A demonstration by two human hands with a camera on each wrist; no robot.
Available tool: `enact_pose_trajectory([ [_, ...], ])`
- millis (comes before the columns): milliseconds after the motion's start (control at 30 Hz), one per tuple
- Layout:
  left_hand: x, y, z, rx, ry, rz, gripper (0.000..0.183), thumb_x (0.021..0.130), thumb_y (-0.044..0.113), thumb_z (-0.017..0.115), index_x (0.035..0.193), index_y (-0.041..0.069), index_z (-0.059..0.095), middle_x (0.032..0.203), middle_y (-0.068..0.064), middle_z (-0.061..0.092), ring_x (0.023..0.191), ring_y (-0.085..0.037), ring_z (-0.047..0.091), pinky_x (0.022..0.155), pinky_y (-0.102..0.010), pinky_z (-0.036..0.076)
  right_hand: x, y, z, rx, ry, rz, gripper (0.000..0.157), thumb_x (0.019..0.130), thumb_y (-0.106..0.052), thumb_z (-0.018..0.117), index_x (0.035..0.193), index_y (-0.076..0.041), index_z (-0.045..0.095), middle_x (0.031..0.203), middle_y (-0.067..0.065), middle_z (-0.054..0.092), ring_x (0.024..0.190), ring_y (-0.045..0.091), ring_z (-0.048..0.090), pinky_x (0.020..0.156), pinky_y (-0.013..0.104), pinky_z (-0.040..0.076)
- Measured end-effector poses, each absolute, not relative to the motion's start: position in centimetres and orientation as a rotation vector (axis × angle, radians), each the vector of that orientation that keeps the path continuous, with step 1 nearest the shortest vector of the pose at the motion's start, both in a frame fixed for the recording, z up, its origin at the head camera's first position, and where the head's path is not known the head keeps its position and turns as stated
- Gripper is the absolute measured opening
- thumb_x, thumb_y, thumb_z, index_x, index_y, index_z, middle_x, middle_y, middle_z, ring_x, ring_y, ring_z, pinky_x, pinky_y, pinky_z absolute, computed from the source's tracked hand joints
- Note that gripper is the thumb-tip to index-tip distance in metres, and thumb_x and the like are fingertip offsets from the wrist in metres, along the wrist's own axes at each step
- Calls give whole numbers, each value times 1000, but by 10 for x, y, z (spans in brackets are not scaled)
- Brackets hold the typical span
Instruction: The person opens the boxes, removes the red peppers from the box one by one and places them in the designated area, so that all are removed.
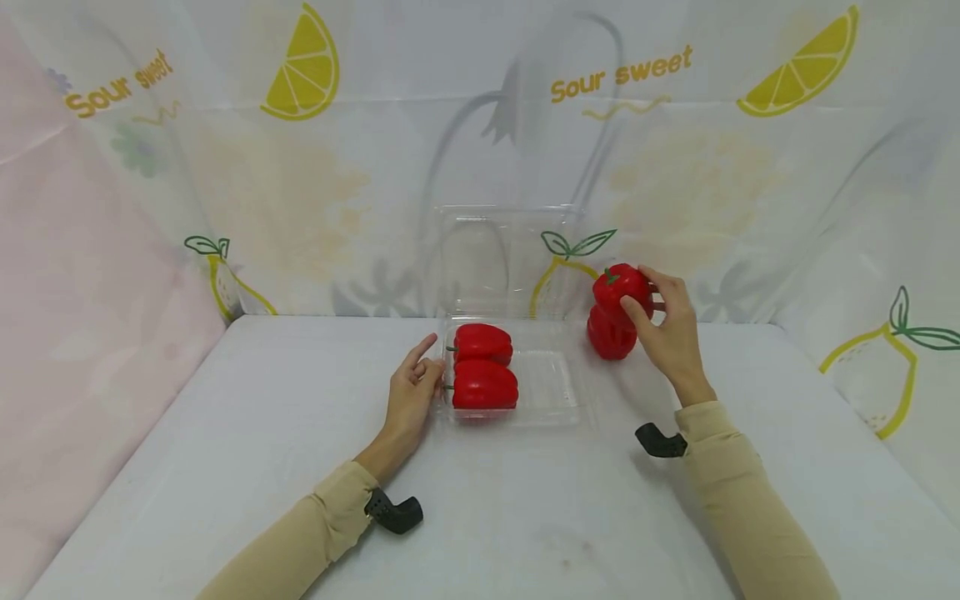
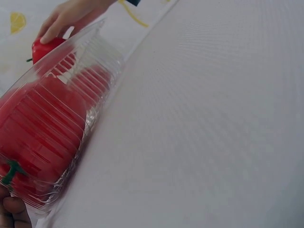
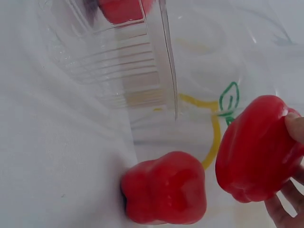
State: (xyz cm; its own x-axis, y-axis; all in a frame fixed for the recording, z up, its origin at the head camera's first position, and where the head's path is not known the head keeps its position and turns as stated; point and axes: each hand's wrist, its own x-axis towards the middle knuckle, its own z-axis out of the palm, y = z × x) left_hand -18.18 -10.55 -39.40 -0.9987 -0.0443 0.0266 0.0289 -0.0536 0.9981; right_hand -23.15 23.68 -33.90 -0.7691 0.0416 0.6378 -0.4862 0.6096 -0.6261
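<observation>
My right hand [image 1: 669, 329] grips a red bell pepper [image 1: 621, 286] with a green stem, thumb on one side and fingers on the other. In the right wrist view this raised pepper [image 3: 259, 149] is beside another red bell pepper [image 3: 166, 187] that stands on the table. A clear plastic clamshell box [image 1: 551, 379] has its lid raised at the back. Two red bell peppers lie in its left half, a rear one [image 1: 482, 343] and a front one [image 1: 485, 385]. My left hand [image 1: 411, 392] pinches the box's left edge, index finger pointing away.
The white table [image 1: 300, 467] ends at a hanging cloth [image 1: 405, 183] printed with lemons, which stands close behind the raised lid [image 1: 472, 258]. Similar cloth hangs on both sides. A black wrist mount [image 1: 397, 512] sticks out from the left sleeve, another [image 1: 660, 440] from the right.
</observation>
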Motion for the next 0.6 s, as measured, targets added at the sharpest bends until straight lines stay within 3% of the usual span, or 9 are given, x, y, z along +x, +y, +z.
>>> enact_pose_trajectory([
  [167,-180,-103,-388,10,-2155,-2210,51,95,11,53,144,14,39,69,3,47,63,-11,45,60,-17,43,-233,247,-339,272,-2214,1140,51,89,-18,64,137,-10,47,128,13,50,109,20,48,80,9,39],
  [400,-191,-103,-407,5,-2136,-2187,49,96,16,54,142,23,42,69,3,46,62,-10,44,58,-16,41,-235,257,-338,120,-2229,1188,51,91,-25,61,138,-12,46,130,11,50,110,19,48,78,8,39],
  [600,-191,-104,-411,-35,-2130,-2160,41,96,18,53,136,30,49,69,2,45,61,-10,43,56,-17,39,-235,262,-341,-34,-2273,1213,53,92,-32,58,140,-15,44,133,10,48,113,22,47,84,17,42],
])
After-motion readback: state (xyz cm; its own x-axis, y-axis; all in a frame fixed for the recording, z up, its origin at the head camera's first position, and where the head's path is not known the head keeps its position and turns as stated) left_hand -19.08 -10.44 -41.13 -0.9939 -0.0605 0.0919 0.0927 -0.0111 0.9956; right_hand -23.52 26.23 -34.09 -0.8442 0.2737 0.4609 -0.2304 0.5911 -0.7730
